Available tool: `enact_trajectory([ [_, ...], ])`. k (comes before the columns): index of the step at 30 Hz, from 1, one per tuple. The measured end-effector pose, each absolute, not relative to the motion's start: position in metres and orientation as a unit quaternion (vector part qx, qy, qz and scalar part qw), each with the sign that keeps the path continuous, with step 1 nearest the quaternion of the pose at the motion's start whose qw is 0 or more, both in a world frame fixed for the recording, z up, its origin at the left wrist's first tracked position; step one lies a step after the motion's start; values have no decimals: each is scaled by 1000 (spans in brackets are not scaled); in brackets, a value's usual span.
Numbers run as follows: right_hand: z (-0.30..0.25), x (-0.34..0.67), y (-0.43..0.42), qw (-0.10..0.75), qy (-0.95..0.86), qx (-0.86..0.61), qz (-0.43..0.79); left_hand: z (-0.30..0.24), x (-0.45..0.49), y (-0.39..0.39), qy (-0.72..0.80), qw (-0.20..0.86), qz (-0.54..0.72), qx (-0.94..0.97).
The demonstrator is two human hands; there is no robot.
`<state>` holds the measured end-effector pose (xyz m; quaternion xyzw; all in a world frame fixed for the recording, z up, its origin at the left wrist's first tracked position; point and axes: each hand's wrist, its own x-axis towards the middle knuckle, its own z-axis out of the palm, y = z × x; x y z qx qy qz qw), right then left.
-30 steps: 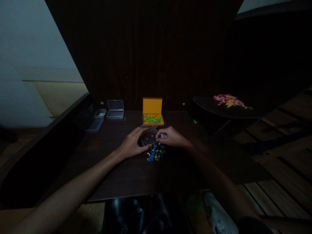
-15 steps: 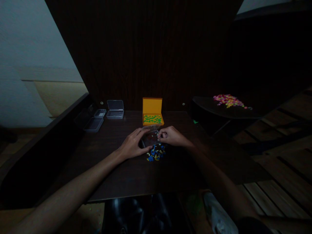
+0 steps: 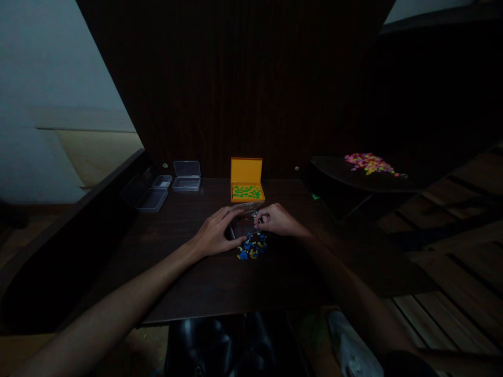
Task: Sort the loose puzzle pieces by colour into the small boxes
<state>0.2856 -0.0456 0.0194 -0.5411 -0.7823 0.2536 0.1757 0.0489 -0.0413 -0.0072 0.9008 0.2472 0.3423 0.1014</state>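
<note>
My left hand (image 3: 217, 231) grips the left side of a clear plastic box (image 3: 242, 226), thumb along its near edge and fingers at the far left corner. The box's lid stands raised on the far side, and a few tiny pieces lie inside. My right hand (image 3: 274, 220) is at the box's right side with its fingertips pinched together; whatever they hold is too small to make out. A loose heap of small blue and yellow pieces (image 3: 251, 249) lies on the table just in front of the box. Behind it stands an open yellow box (image 3: 247, 178) with green pieces (image 3: 247, 192).
Open clear boxes stand at the back left, one (image 3: 186, 178) by the back panel and another (image 3: 152, 199) near the side board. To the right, a dark curved shelf (image 3: 334, 173) bears a pile of pink and yellow pieces (image 3: 371, 163). A green scrap (image 3: 315, 197) lies nearby.
My right fingers have shifted slightly within the box's right side. The left hand keeps its grip, and the view has moved a little.
</note>
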Motion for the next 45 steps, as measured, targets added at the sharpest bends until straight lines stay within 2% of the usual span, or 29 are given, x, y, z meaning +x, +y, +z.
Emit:
enact_trajectory([
  [21,15,289,-44,184,-785,-531,261,-9,49,-40,251,103,339,901],
  [35,18,290,-44,344,-719,-516,314,-11,46,-36,274,120,342,891],
  [39,19,290,-45,321,-740,-518,286,-9,46,-37,298,130,341,882],
  [45,25,286,-51,220,-801,-506,232,-8,46,-37,303,141,348,876],
])
